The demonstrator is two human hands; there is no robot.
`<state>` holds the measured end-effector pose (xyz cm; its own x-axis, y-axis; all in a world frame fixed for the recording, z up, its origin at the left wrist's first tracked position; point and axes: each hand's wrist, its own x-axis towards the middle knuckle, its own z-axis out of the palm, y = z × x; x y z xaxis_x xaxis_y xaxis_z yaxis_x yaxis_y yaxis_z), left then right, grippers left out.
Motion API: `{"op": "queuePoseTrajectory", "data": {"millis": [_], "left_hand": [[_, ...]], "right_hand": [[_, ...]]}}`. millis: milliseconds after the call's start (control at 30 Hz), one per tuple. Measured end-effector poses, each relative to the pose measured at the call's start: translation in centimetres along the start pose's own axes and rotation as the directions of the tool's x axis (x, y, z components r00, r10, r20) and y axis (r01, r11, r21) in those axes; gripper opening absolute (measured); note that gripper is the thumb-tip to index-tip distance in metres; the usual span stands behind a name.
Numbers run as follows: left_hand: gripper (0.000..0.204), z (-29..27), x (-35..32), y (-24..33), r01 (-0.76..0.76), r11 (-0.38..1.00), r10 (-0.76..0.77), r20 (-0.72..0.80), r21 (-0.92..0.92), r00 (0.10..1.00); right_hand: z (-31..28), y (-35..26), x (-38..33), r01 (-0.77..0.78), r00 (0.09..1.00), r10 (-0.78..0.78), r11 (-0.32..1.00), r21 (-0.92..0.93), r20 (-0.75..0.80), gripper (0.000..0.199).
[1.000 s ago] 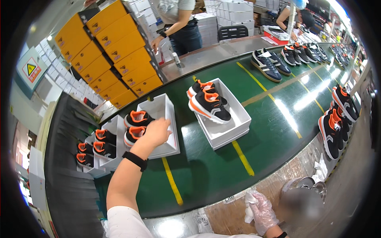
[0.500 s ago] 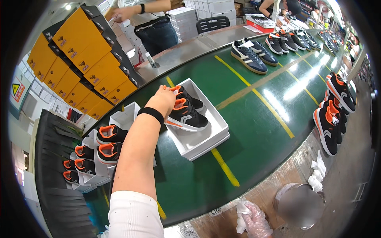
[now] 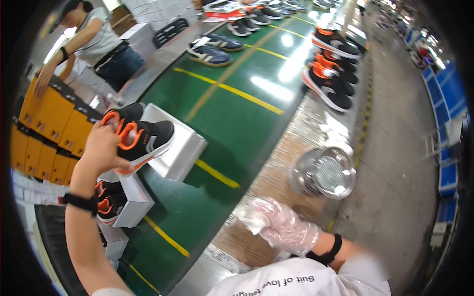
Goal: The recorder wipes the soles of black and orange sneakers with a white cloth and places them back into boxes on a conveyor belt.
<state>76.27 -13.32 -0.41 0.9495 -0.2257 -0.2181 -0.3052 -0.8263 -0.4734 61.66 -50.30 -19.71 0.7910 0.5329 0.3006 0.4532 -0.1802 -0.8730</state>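
Observation:
My left hand (image 3: 101,148) is closed round the heel ends of a pair of black sneakers (image 3: 155,140) with orange linings and white-and-orange soles. It holds them together at the near left end of an open white shoebox (image 3: 190,160), partly covering it. My right hand (image 3: 284,224), in a clear plastic glove, is closed on a crumpled white cloth (image 3: 253,220) over the brown-wrapped ledge. Near that hand stands a shiny round metal container (image 3: 328,172) with a perforated top. Another white shoebox (image 3: 138,200) with black-and-orange sneakers (image 3: 111,200) sits below my left hand.
The green conveyor belt (image 3: 222,116) has yellow stripes. Navy sneakers (image 3: 210,55) stand farther along it. More black-and-orange sneakers (image 3: 328,84) line its right edge, near crumpled white paper (image 3: 335,133). At left, a co-worker's hand (image 3: 43,81) touches stacked yellow boxes (image 3: 47,123).
My view has swung to the right. The sneakers in my left hand have come up from inside the box toward its near left end. More of my right hand and forearm shows.

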Motion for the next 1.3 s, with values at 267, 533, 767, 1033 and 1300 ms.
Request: {"op": "queuePoseTrajectory", "data": {"millis": [267,533,767,1033,1300], "left_hand": [[0.058,8.7,-11.4,13.9,0.099,-0.481,-0.014,0.121,-0.871,0.993],[0.051,18.1,-16.8,37.9,0.241,-0.963,0.271,0.473,0.124,0.838],[0.051,21.6,-19.5,42.3,0.093,-0.966,0.224,0.593,0.243,0.773],[0.053,20.7,-19.5,43.0,-0.007,-0.981,0.108,0.576,0.195,0.811],[0.053,19.1,-19.1,44.0,-0.002,-0.998,0.043,0.668,0.067,0.743]], "right_hand": [[-11.5,-0.9,-1.9,-0.178,0.911,0.124,0.979,-0.104,-0.394,0.046],[-11.7,3.4,-3.9,-0.122,0.988,0.141,0.499,-0.858,-0.058,0.047],[-12.3,5.2,-4.8,-0.318,0.941,0.284,0.55,-0.773,-0.185,0.045],[-1.8,-0.4,-9.1,0.131,0.991,-0.132,0.989,-0.065,-0.007,0.028],[1.9,10.5,-11.0,-0.274,0.924,0.233,0.956,-0.101,-0.304,0.02]]}}
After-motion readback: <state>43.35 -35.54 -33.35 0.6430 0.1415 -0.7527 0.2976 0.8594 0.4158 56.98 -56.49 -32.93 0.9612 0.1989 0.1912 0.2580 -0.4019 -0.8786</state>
